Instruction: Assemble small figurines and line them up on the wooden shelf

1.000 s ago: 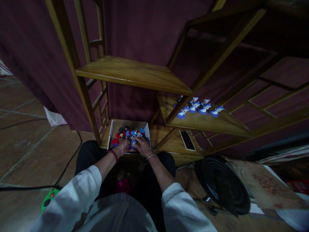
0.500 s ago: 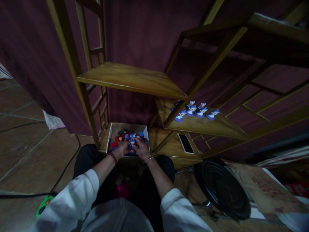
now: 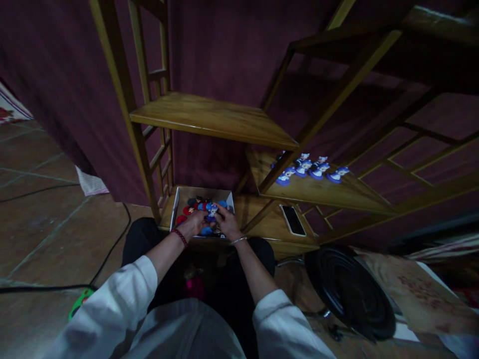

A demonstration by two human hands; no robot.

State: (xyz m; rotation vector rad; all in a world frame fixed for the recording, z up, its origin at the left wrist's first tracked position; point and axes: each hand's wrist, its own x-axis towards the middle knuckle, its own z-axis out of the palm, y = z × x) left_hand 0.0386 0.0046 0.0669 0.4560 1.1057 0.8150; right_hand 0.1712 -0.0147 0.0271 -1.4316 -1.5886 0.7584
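A small purple-and-white figurine [image 3: 212, 211] is held between my two hands, just above an open white box [image 3: 173, 209]. My left hand [image 3: 194, 223] has its fingers closed on the figurine's left side. My right hand [image 3: 227, 222] grips it from the right, with thumb and fingers near its top. Inside the box lie several other figurines, among them a red one [image 3: 187, 210] and one with a blue round base [image 3: 206, 231]. My hands cover part of the box's contents.
Several purple-and-white figurines [image 3: 319, 170] stand on a wooden shelf [image 3: 337, 197] to the right. Below it a phone [image 3: 293, 220] lies on the lower board. Another shelf [image 3: 213, 117] juts out above the box. A black round stool [image 3: 350, 294] stands at the right.
The figurine in my hands has come up slightly, and a blue base beneath shows more clearly. My view has shifted a little, so the scene sits further right.
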